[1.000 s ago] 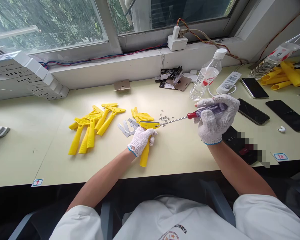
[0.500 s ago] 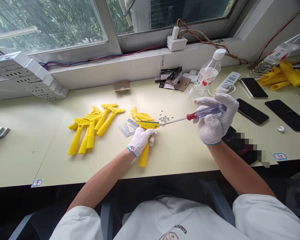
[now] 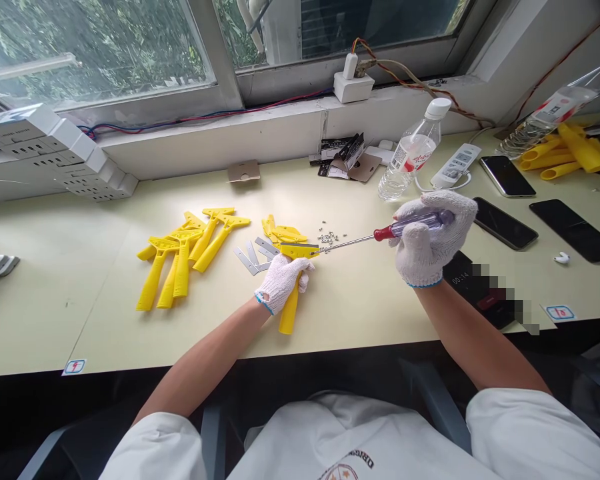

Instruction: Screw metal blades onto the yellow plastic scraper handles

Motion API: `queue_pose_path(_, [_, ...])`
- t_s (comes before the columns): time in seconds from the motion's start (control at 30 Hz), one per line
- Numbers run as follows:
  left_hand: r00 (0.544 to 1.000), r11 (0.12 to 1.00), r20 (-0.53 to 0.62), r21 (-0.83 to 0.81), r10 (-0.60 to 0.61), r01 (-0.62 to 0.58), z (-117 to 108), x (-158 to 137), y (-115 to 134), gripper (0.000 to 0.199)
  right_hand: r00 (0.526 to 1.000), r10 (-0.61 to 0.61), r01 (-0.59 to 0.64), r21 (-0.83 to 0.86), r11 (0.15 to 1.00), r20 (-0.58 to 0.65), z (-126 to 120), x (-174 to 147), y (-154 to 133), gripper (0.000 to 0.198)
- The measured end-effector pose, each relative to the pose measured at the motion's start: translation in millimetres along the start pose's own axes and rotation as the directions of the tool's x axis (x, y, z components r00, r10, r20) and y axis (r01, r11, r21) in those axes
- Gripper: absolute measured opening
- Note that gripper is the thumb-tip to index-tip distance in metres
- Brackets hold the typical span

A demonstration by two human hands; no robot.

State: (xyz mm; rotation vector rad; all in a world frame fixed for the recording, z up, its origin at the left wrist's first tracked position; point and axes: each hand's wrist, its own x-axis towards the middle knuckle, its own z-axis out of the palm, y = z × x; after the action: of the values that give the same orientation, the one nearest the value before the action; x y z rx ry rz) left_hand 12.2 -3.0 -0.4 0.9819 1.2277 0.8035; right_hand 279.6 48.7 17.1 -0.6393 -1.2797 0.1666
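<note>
My gloved left hand [image 3: 283, 280] is closed around the neck of a yellow scraper [image 3: 289, 312], its wide head pointing away from me. Along that head runs a grey blade edge. In my gloved right hand [image 3: 433, 243] is a screwdriver [image 3: 405, 225] with a clear purple handle and a red collar. Its thin shaft points left, and the tip meets the right end of the scraper's head. Just behind lie loose grey blades [image 3: 253, 255], small yellow plastic pieces [image 3: 286, 233] and scattered small screws [image 3: 329, 237].
Several yellow scraper handles [image 3: 181, 265] lie to the left. A water bottle [image 3: 411, 152], a power strip [image 3: 455, 165] and phones [image 3: 505, 223] stand or lie at right. Black packaging [image 3: 347, 157] and a small cardboard piece [image 3: 244, 171] are by the wall.
The fingers of my right hand have shifted their hold on the screwdriver handle, the thumb now raised along it. My left hand and the scraper have stayed in place.
</note>
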Motion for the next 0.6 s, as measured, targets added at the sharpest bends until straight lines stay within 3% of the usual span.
queue_pose_path(0.23, [1.0, 1.0, 0.007, 0.002, 0.006, -0.006, -0.6, 0.0, -0.3, 0.016, 0.998, 0.022, -0.033, 0.2, 0.979, 0.058, -1.5, -5.7, -5.8, 0.037])
queue_pose_path(0.33, [1.0, 1.0, -0.003, -0.008, -0.004, 0.004, 0.6, -1.5, 2.0, 0.015, 0.999, -0.017, 0.011, 0.125, 0.992, 0.044, -1.0, -3.8, -1.6, 0.035])
queue_pose_path(0.5, [1.0, 1.0, 0.0, -0.003, 0.0, 0.0, 0.5, -1.2, 1.0, 0.015, 0.976, -0.2, 0.199, -0.027, 0.98, -0.082, -0.3, 2.1, 7.1, 0.041])
queue_pose_path(0.6, [1.0, 1.0, 0.001, 0.001, 0.004, -0.004, 0.0, -0.2, -0.9, 0.016, 0.984, -0.154, 0.146, -0.093, 0.985, -0.084, -1.2, 3.3, 6.1, 0.039])
